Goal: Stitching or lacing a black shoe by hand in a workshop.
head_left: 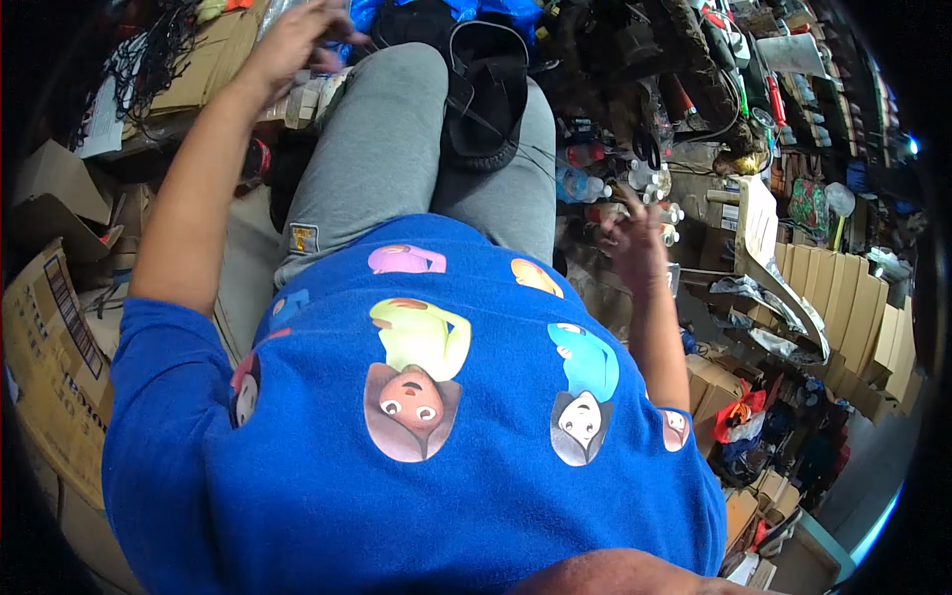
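Note:
Between my thighs rests a black shoe or sandal [486, 109], with a hollow top and a ridged, stitched-looking rim at its near end. Thin dark strands stick out from its right side over my grey trouser leg. Both my hands are off it, spread wide to either side. My left hand [300, 45] is raised beyond my left knee with bent fingers smeared by motion; whether it holds anything is unclear. My right hand [638, 238] hangs right of my thigh, one finger pointing up and the others curled in, somewhat blurred. Anything thin within those curled fingers is too small to make out.
Clear plastic bottles [583, 185] stand close to my right hand. Flattened cardboard [203, 64] with black cords lies at the far left, and an open cardboard box [64, 188] sits nearer. Tools and clutter fill the far right, with a row of brown cartons [833, 297] below.

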Demonstrator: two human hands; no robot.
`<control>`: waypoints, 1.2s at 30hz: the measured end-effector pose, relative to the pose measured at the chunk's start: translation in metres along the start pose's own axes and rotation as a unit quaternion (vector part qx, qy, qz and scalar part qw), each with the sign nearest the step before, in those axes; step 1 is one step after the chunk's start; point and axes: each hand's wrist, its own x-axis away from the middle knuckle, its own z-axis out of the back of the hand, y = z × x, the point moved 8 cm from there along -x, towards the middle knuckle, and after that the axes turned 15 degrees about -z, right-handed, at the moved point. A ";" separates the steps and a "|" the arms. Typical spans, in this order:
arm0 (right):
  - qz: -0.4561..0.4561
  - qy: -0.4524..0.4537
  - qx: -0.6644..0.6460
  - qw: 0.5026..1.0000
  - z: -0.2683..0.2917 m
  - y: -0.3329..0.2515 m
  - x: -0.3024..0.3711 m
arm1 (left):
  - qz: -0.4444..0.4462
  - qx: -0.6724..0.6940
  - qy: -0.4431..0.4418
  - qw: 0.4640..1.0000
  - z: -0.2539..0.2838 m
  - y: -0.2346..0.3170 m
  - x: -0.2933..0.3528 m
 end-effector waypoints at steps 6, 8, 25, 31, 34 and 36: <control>0.381 0.185 0.571 0.703 -0.126 -0.132 0.022 | -0.181 -0.379 -0.125 0.899 -0.029 0.020 -0.053; 0.469 0.137 0.686 0.539 -0.203 -0.135 0.016 | -0.111 -0.437 -0.210 0.867 -0.102 0.041 -0.060; 0.150 0.086 0.738 0.652 -0.237 -0.085 -0.048 | -0.120 -0.076 -0.077 0.987 -0.056 -0.001 -0.051; -0.038 -0.037 0.509 0.859 -0.238 -0.048 -0.075 | -0.130 -0.188 -0.021 0.973 -0.033 -0.004 -0.053; 0.005 0.016 0.529 0.849 -0.237 -0.052 -0.061 | -0.090 -0.375 -0.072 0.920 -0.044 0.002 -0.064; 0.039 0.039 0.520 0.852 -0.221 -0.050 -0.055 | -0.077 -0.435 -0.138 0.886 -0.070 0.012 -0.079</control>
